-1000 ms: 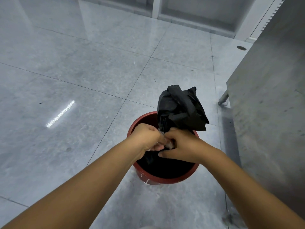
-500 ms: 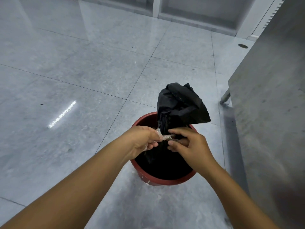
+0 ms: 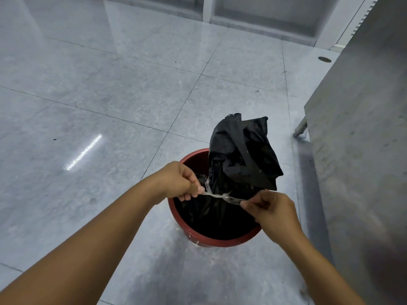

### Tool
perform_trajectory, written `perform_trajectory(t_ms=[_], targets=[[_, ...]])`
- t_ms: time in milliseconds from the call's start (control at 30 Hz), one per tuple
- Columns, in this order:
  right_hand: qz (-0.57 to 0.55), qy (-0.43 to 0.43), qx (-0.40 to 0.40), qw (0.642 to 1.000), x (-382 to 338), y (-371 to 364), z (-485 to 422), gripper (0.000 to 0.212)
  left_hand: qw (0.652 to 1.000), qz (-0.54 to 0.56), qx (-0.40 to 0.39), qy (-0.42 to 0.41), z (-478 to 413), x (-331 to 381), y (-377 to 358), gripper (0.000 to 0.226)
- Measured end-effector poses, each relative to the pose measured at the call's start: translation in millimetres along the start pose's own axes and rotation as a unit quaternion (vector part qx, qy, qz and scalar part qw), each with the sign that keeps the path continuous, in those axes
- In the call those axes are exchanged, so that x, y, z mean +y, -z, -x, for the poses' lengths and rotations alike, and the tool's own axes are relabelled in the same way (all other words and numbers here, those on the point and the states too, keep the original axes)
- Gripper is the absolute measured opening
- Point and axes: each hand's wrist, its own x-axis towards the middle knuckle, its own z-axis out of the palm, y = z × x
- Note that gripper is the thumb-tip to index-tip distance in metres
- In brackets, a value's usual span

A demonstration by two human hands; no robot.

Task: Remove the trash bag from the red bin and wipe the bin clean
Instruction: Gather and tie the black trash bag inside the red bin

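A round red bin (image 3: 222,240) stands on the tiled floor, lined with a black trash bag (image 3: 241,155) whose gathered top sticks up above the far rim. A thin clear plastic strip (image 3: 222,196) is wound around the bag's neck and stretched taut between my hands. My left hand (image 3: 180,182) pinches the strip's left end above the bin's left rim. My right hand (image 3: 269,206) pinches the right end above the right rim. The bag fills the bin and hides its inside.
A grey metal cabinet (image 3: 361,150) on a thin leg (image 3: 300,126) stands close on the right of the bin. Glossy grey floor tiles (image 3: 110,106) stretch to the left and ahead. A white-framed wall unit (image 3: 207,7) runs along the far side.
My hands were close together at the bag's neck; now they have pulled apart sideways, drawing the clear strip tight around the neck.
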Motion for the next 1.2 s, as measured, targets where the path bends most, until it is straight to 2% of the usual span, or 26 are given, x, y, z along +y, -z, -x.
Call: perform_trajectory(t_ms=[133, 400, 500, 567, 633, 700, 767, 833, 867, 967, 1000, 1033, 1100, 1133, 1200], targets=[[0.026, -0.036, -0.002, 0.999, -0.5, 17.7, -18.3, 0.02, 0.997, -0.031, 0.063, -0.016, -3.7, -0.8, 3.9, 0.009], [0.083, -0.067, 0.003, 0.994, -2.7, 42.4, -46.9, 0.025, 0.987, -0.009, 0.16, 0.001, -8.0, -11.2, 21.4, 0.011], [0.115, -0.052, -0.002, 0.992, -1.6, 49.4, -46.7, 0.024, 0.989, -0.043, 0.138, -0.002, -5.5, -19.3, 25.3, 0.01], [0.16, -0.023, -0.004, 0.987, -4.8, 47.0, -44.7, 0.019, 0.985, -0.121, 0.12, -0.021, -4.2, -19.0, 18.9, 0.009], [0.22, 0.026, -0.023, 0.975, -15.5, 41.9, -39.7, 0.013, 0.948, -0.274, 0.153, -0.06, -3.8, -11.9, 11.7, 0.009], [0.219, 0.065, -0.056, 0.972, -26.1, 33.8, -35.6, 0.033, 0.881, -0.42, 0.187, -0.112, -4.5, -2.0, 3.2, 0.023], [0.161, 0.073, -0.051, 0.983, -33.7, 22.1, -34.8, 0.031, 0.855, -0.462, 0.183, -0.148, -6.0, 6.7, -7.2, 0.026], [0.128, 0.048, -0.001, 0.991, -36.1, 10.5, -40.7, 0.012, 0.871, -0.438, 0.155, -0.159, -8.5, 9.9, -17.7, 0.035], [0.109, 0.03, 0.013, 0.994, -35.5, 6.6, -45.5, 0.008, 0.889, -0.407, 0.142, -0.154, -9.9, 10.2, -21.2, 0.042], [0.047, 0.022, -0.024, 0.998, -40.9, 2.0, -55.9, 0.015, 0.948, -0.244, 0.137, -0.153, -13.2, 7.0, -29.8, 0.052], [0.014, -0.011, -0.049, 0.999, -42.3, 2.6, -58.1, 0.008, 0.962, -0.181, 0.138, -0.151, -13.7, 5.4, -34.1, 0.057], [0.007, -0.04, -0.08, 0.996, -42.5, 4.7, -58.5, 0.01, 0.971, -0.126, 0.138, -0.148, -14.1, 3.7, -39.4, 0.065], [-0.081, -0.071, -0.11, 0.988, -42.1, 8.9, -56.9, 0.026, 0.975, -0.08, 0.15, -0.141, -16.4, 0.8, -50.0, 0.073], [-0.146, -0.081, -0.107, 0.98, -43.7, 8.2, -59.0, 0.021, 0.973, -0.081, 0.164, -0.137, -18.0, 0.2, -53.8, 0.068], [-0.181, -0.05, -0.093, 0.978, -49.7, 11.0, -62.1, 0.014, 0.965, -0.112, 0.191, -0.137, -22.6, 0.5, -58.7, 0.044]])
